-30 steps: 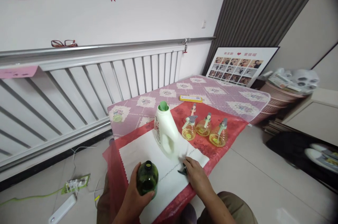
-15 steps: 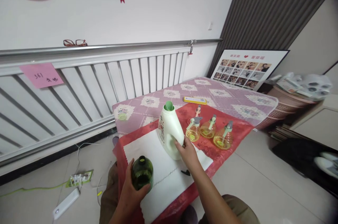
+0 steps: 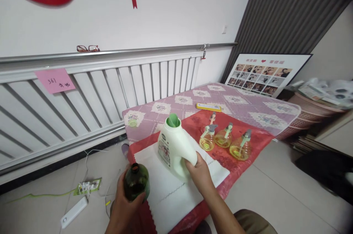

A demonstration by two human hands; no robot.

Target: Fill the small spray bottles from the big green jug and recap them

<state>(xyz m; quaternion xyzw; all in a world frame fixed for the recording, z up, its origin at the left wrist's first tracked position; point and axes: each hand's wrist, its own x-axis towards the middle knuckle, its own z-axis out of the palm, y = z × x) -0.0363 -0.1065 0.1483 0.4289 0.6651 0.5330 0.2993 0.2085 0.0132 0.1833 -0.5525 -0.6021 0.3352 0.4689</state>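
Note:
My left hand (image 3: pixel 124 199) is wrapped round a dark green bottle (image 3: pixel 137 182) with an uncapped narrow neck, near the left edge of the white cloth (image 3: pixel 176 202). Gripped by its handle in my right hand (image 3: pixel 200 175) is a large pale green detergent jug (image 3: pixel 173 149), tilted a little to the left. The jug has no cap, and a green spout (image 3: pixel 173 120) shows in its mouth. Its printed label faces left. The two mouths are apart. Right of the jug stand several clear pump bottles (image 3: pixel 206 142) with yellow liquid at the bottom.
A red cloth (image 3: pixel 248 127) lies over the patterned tablecloth (image 3: pixel 202 94). On the table are a yellow-edged box (image 3: pixel 209 107) and a small pale green cap (image 3: pixel 132 123). A radiator (image 3: pixel 110 92) runs behind. A power strip (image 3: pixel 87 187) and cables lie on the floor at left.
The jug has shifted left and toward me in my right hand and leans more to the left. My left hand has moved the green bottle left. The whole view has shifted slightly.

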